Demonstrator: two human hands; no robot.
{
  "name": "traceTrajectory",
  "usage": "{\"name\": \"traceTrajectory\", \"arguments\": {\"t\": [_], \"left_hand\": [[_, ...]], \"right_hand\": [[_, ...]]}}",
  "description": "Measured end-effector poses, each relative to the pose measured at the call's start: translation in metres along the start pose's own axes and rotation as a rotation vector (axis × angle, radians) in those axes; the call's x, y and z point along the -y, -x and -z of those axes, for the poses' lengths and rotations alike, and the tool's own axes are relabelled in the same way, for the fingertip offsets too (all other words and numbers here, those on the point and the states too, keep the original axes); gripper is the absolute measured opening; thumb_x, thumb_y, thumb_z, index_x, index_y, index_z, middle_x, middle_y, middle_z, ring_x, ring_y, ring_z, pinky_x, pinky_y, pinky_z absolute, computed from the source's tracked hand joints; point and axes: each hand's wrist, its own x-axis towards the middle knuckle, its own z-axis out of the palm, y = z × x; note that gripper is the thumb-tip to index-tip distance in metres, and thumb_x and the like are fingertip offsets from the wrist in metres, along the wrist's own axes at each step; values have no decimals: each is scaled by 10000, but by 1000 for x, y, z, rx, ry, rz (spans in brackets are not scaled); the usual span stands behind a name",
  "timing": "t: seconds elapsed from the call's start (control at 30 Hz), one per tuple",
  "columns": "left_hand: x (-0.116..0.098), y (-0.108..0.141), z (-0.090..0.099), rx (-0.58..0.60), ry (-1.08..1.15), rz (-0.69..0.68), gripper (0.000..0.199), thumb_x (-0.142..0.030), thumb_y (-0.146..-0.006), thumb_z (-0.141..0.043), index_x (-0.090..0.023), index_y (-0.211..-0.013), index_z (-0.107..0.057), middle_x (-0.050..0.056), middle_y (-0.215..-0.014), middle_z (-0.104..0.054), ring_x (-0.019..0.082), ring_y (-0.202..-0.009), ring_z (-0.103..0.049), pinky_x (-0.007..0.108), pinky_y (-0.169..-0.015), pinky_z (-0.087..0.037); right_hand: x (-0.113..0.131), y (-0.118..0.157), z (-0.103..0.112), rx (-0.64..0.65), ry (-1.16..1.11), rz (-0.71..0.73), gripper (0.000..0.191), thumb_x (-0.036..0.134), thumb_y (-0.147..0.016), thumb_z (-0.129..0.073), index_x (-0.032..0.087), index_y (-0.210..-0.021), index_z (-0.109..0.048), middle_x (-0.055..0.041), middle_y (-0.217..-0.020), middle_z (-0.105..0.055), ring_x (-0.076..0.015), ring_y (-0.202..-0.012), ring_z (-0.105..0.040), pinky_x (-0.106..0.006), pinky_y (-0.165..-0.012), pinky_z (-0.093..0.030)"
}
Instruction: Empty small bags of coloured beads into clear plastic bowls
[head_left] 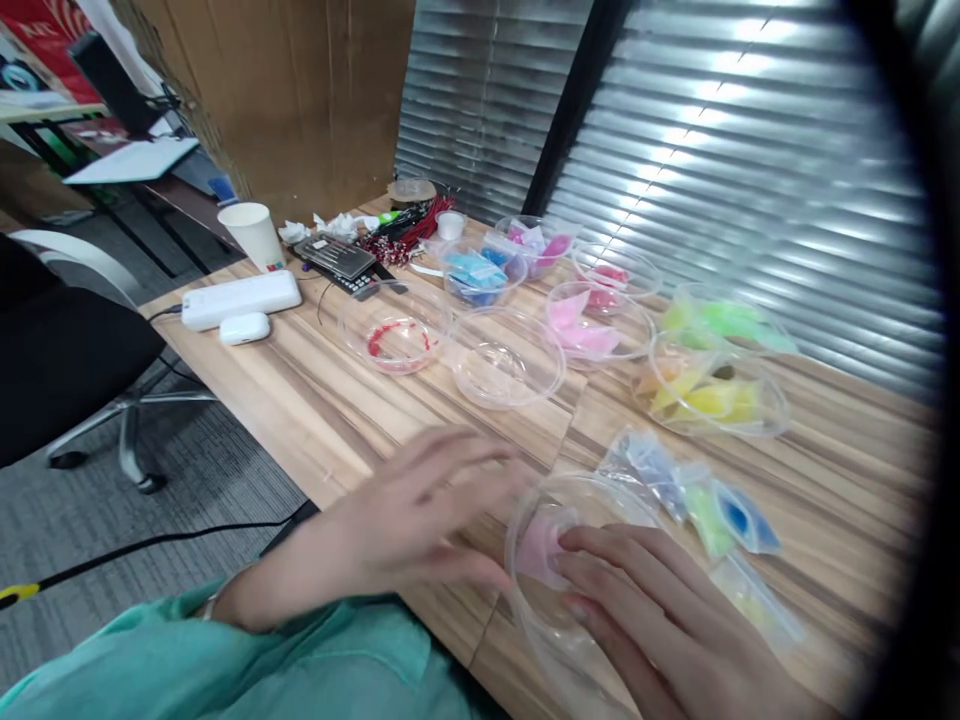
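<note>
Before me on the table is a clear plastic bowl with a small pale pink plastic bag inside it. My right hand reaches over the bowl's right side, its fingertips closed together at the edge of the pink bag; the thumb is partly hidden. My left hand, smeared by motion, hovers at the bowl's left rim with its fingers apart and nothing in them. Just right of the bowl lie small clear bags, among them a green one, a blue one and a pale yellow one.
Farther back stand several clear bowls: one with red bits, one holding nothing visible, others with pink, yellow, green and blue bags. A paper cup, white power bank and earbud case sit left, near the table's edge.
</note>
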Motion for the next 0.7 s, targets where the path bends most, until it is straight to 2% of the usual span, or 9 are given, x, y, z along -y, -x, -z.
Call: {"name": "traceTrajectory", "arguments": {"t": [0.03,0.1,0.17,0.23,0.3,0.43,0.6,0.7], "left_hand": [[8,15,17,-11,-94,73,483,-430,-940,-656,-186,-1338,-532,107,-1189,-671,230,-1149,-619,358,-1025,-490],[26,48,49,78,-177,308,332,-297,-942,-683,-236,-1255,-591,40,-1066,-684,199,-1019,-654,304,-918,-516],[44,78,73,180,-171,491,299,-332,-936,-683,-267,-1220,-616,10,-1044,-679,186,-972,-670,271,-878,-521],[58,98,81,252,-139,543,294,-370,-930,-679,-241,-1191,-644,20,-1015,-686,183,-913,-688,254,-819,-547],[65,109,76,316,-90,554,292,-386,-941,-653,-239,-1193,-665,25,-986,-690,168,-861,-700,232,-767,-564],[69,112,59,376,8,538,197,-317,-1008,-533,-240,-1063,-705,37,-1061,-694,156,-944,-700,220,-822,-566],[78,113,53,360,40,484,159,-277,-1008,-520,-227,-1007,-671,21,-1013,-719,151,-916,-713,190,-809,-561],[73,98,40,313,37,395,125,-252,-980,-575,-254,-1071,-660,3,-1060,-733,155,-950,-722,176,-842,-556]], "right_hand": [[0,-1,0,-16,-1,-1,308,247,-1091,-359,161,-1021,-646,-28,-938,-756,-191,-910,-655,-322,-836,-457],[0,-2,0,-61,-15,-31,292,314,-1082,-411,168,-1004,-652,-38,-932,-750,-195,-901,-662,-315,-820,-475],[2,-4,-1,-90,-37,-40,277,313,-1079,-426,177,-981,-646,-33,-893,-743,-191,-871,-667,-309,-796,-483],[3,-6,-1,-94,-36,-22,250,246,-1080,-413,174,-990,-635,-24,-865,-741,-191,-861,-669,-311,-784,-481],[4,-6,-1,-74,-8,12,228,172,-1069,-403,163,-1026,-627,-25,-879,-746,-203,-888,-668,-322,-794,-480],[5,0,0,-39,47,1,223,130,-1044,-400,153,-1059,-622,-62,-981,-742,-223,-923,-662,-335,-793,-503],[8,10,4,-13,55,-161,255,163,-1049,-375,192,-1058,-628,-94,-1162,-679,-220,-967,-654,-329,-773,-553],[10,10,4,1,-33,-251,252,118,-1017,-401,201,-1108,-621,-98,-1195,-644,-214,-1013,-636,-311,-783,-564]]}}
